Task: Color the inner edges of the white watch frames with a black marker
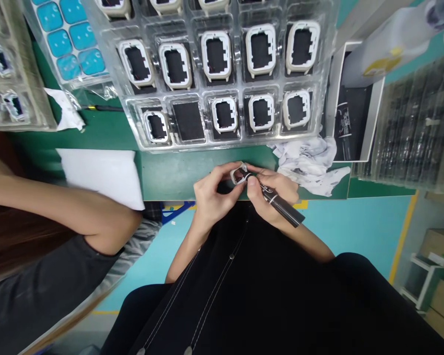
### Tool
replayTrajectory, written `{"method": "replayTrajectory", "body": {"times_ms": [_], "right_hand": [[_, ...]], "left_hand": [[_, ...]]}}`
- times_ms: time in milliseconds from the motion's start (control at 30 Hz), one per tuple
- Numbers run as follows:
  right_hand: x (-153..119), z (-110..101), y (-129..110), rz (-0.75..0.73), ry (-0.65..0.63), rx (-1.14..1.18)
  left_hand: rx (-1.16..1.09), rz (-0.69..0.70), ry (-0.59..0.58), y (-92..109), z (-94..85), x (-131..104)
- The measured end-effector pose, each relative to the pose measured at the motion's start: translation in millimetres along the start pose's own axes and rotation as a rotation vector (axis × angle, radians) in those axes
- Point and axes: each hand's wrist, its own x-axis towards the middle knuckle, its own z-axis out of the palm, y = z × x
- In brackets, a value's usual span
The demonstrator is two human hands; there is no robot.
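My left hand (213,195) is closed on a small white watch-case frame (235,176), pinched between thumb and fingers at the table's front edge. A black marker pen (281,204) is gripped in my right hand (268,192), its tip end up against the frame and its barrel slanting down to the right. Fingers of the right hand also reach the frame's far side. Just beyond my hands lies a clear plastic tray (151,148) with several white frames in its pockets. One pocket (188,121) in the nearest row holds no frame.
A crumpled stained cloth (307,160) lies right of my hands, beside a white box (368,118) holding another marker (344,121). A plastic bottle (388,44) and stacked trays (414,118) stand farther right. At left are a white pad (101,172) and a co-worker's arm (59,202).
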Motion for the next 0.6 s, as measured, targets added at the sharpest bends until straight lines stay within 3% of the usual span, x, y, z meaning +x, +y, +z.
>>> {"method": "replayTrajectory", "body": {"times_ms": [267,600], "right_hand": [[2.2,-3.1,-1.3,0.009,-0.003,0.021],[-0.3,-1.9,0.3,-0.037,0.017,0.093]], "left_hand": [[0.054,0.117,-0.019,0.5,-3.3,1.4],[-0.210,-0.034,-0.045,-4.8,-3.0,3.6]]}}
